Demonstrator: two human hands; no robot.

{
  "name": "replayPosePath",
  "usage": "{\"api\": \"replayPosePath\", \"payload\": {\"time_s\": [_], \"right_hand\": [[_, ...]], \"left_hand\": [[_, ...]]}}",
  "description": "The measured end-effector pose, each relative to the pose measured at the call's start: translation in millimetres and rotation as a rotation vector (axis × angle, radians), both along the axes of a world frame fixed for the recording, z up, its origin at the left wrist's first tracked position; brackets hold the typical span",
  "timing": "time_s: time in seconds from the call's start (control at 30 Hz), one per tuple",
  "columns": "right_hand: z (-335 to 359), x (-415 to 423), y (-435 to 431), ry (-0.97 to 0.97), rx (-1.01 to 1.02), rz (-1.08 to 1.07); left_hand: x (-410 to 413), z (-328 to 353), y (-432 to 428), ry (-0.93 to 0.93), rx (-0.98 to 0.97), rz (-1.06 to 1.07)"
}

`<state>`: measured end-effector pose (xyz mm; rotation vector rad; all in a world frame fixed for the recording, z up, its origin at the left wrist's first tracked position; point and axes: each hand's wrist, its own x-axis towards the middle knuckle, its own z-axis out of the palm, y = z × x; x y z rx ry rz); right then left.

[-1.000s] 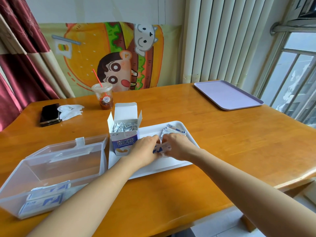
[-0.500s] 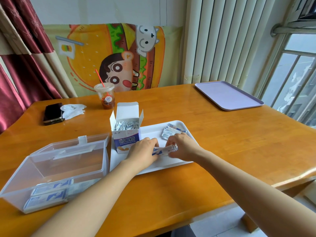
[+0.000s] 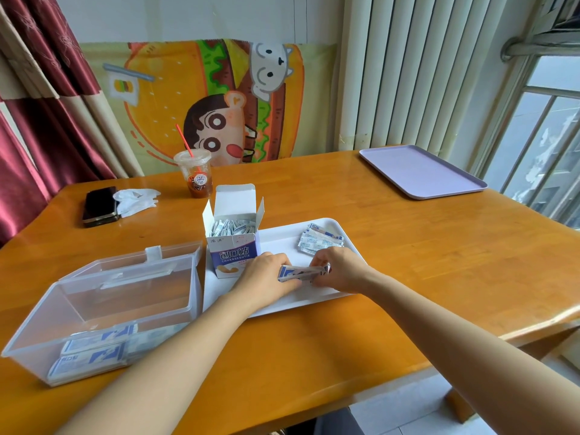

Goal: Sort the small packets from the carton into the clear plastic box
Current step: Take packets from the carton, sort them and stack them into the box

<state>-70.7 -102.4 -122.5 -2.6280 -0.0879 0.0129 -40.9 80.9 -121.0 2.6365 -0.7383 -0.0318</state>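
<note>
A small open carton (image 3: 233,240) full of white-and-blue packets stands at the left end of a white tray (image 3: 282,237). My left hand (image 3: 266,274) and my right hand (image 3: 340,271) each grip one end of a stack of packets (image 3: 300,273) held on edge just above the tray. A loose pile of packets (image 3: 318,240) lies at the tray's far right. The clear plastic box (image 3: 103,309) sits to the left with its lid open, and stacked packets (image 3: 94,351) lie at its near end.
A drink cup with a red straw (image 3: 196,175), a black phone (image 3: 99,205) and a crumpled tissue (image 3: 136,199) sit at the table's back left. A lilac tray (image 3: 420,171) lies at the back right. The table edge runs close on the right.
Both hands have gathered the packets into a neat stack and turned it up on its edge, lifting it slightly off the tray. The view has shifted a little.
</note>
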Motion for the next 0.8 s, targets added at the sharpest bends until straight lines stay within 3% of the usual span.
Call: {"api": "replayPosePath", "payload": {"time_s": [0.43, 0.57, 0.8], "right_hand": [[-5.3, -1.3, 0.1, -0.003, 0.009, -0.018], [-6.9, -1.9, 0.9, -0.011, 0.045, -0.021], [-3.8, -5.6, 4.6, -0.098, 0.058, 0.024]], "left_hand": [[-5.3, 0.1, 0.4, 0.099, -0.14, 0.036], [-5.1, -0.1, 2.4, 0.179, -0.27, 0.098], [-5.6, 0.7, 3.2, 0.163, -0.283, 0.073]]}}
